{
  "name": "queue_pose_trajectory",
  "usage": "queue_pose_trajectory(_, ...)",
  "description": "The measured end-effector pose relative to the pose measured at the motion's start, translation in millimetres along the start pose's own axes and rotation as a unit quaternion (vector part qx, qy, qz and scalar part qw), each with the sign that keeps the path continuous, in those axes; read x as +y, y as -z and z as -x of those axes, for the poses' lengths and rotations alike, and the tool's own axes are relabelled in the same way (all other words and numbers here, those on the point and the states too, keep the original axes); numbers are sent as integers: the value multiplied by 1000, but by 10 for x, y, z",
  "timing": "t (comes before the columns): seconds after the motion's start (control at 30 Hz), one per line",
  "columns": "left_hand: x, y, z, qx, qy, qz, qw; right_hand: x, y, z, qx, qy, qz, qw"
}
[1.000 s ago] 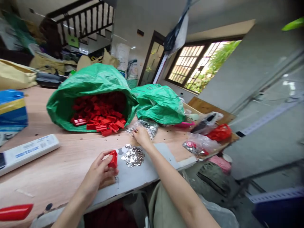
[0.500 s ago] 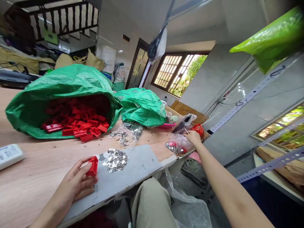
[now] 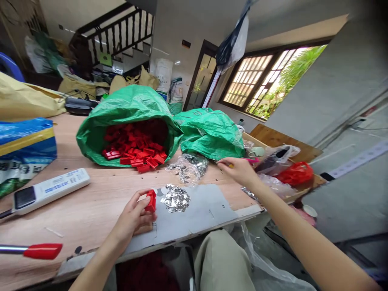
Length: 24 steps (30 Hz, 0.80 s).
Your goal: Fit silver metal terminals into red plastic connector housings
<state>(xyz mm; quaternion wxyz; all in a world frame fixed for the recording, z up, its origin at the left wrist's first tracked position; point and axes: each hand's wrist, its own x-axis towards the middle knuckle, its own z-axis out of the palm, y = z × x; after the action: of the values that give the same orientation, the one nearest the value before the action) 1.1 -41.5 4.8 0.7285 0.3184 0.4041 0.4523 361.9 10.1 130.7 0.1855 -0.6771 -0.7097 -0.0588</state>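
Observation:
My left hand (image 3: 133, 218) rests on the wooden table (image 3: 75, 206) and grips a small red plastic piece (image 3: 150, 201) between thumb and fingers. Just right of it lies a heap of small shiny metal bits (image 3: 175, 198) on a grey sheet (image 3: 200, 214). My right hand (image 3: 238, 169) hovers over the table's right side, fingers pinched on something small with a yellow tip that I cannot make out. It is near a clear bag of metal bits (image 3: 190, 165) and a pink item (image 3: 250, 160).
A big green bag (image 3: 127, 105) lies open, spilling several red pieces (image 3: 136, 147). A second green bag (image 3: 210, 131) sits right of it. A white remote (image 3: 48, 190), a blue bag (image 3: 26, 151), a red-handled tool (image 3: 36, 250) and a red bag (image 3: 295, 173) lie around.
My right hand went from the clear bag out to the red bag at the table's right end, then came back toward the middle. The left hand kept its hold on the red piece.

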Motion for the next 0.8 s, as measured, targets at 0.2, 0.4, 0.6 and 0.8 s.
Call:
queue_pose_trajectory(0.2, -27, 26, -14, -19, -14, -1, 1000, -884, -966, -227, -109, 79, -31, 990)
queue_pose_trajectory(0.4, -30, 25, -35, -32, -15, 22, 999, -1028, -1306, -477, -122, 43, -94, 987)
queue_pose_trajectory(0.6, 16, 26, -31, -38, -22, 60, 997, -1182, -1215, -221, -107, -8, -286, 952)
queue_pose_trajectory(0.8, 83, 70, -12, -48, -18, 105, 993, -1580, -1118, 308, -192, -68, -483, 851)
